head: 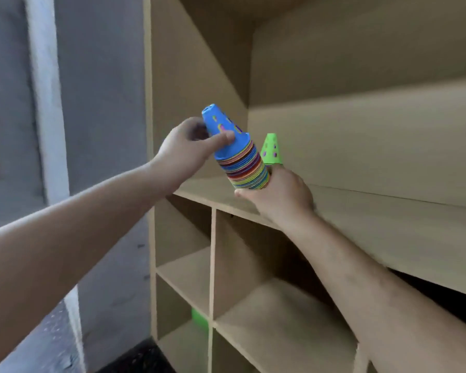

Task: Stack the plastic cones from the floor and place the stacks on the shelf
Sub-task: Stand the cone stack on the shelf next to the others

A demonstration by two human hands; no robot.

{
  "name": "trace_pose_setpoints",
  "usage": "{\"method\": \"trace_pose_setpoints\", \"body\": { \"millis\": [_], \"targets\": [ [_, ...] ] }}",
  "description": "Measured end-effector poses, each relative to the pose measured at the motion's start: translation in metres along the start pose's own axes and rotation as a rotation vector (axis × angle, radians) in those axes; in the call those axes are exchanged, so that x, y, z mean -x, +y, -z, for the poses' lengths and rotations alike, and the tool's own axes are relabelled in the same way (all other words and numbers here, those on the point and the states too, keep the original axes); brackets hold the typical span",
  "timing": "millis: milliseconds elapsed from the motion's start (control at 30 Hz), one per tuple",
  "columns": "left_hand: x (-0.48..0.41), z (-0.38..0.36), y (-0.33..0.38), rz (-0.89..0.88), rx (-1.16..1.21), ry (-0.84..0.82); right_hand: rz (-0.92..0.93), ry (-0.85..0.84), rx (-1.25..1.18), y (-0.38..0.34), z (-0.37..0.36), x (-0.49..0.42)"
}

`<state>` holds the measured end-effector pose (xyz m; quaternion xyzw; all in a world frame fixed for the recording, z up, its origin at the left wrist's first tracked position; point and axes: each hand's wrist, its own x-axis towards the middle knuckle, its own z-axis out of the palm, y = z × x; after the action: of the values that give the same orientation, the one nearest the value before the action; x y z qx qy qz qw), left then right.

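Observation:
A tall stack of many-coloured plastic cones point(242, 162), topped by a blue cone with holes, leans to the left just above the wooden shelf board point(361, 219). My left hand point(189, 146) pinches the blue top cone, thumb on its front. My right hand point(280, 195) grips the bottom of the stack from underneath. Behind the stack a green cone point(271, 149) with holes stands on the shelf, its base hidden by my right hand.
The shelf unit is light brown board with a tall open bay above and smaller cubbies point(253, 265) below. A green object point(199, 317) shows in a low left cubby. A grey wall point(100, 103) and white frame point(46, 98) lie left.

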<state>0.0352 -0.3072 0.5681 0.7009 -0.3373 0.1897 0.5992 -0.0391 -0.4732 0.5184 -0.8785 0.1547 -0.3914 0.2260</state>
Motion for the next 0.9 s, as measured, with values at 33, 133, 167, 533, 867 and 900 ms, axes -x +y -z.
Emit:
{"method": "trace_pose_setpoints", "body": {
  "millis": [33, 133, 167, 533, 867, 900],
  "targets": [
    [-0.007, -0.022, 0.001, 0.010, -0.004, -0.028, -0.047, -0.021, 0.021, 0.012, 0.007, -0.003],
    [-0.025, -0.082, -0.004, 0.074, 0.020, -0.113, -0.210, -0.116, 0.062, 0.043, 0.014, -0.013],
    [-0.028, -0.100, -0.008, 0.096, 0.005, -0.130, -0.258, -0.148, 0.076, 0.052, 0.013, -0.016],
    [-0.017, -0.152, -0.047, 0.002, -0.173, -0.095, -0.268, -0.061, 0.323, 0.081, -0.005, -0.022],
    [0.122, -0.014, -0.131, -0.143, -0.489, 0.003, 0.355, 0.114, -0.206, 0.037, -0.100, 0.094],
    [0.142, 0.001, -0.146, -0.118, -0.538, -0.004, 0.390, 0.017, -0.242, 0.031, -0.120, 0.112]
  ]
}}
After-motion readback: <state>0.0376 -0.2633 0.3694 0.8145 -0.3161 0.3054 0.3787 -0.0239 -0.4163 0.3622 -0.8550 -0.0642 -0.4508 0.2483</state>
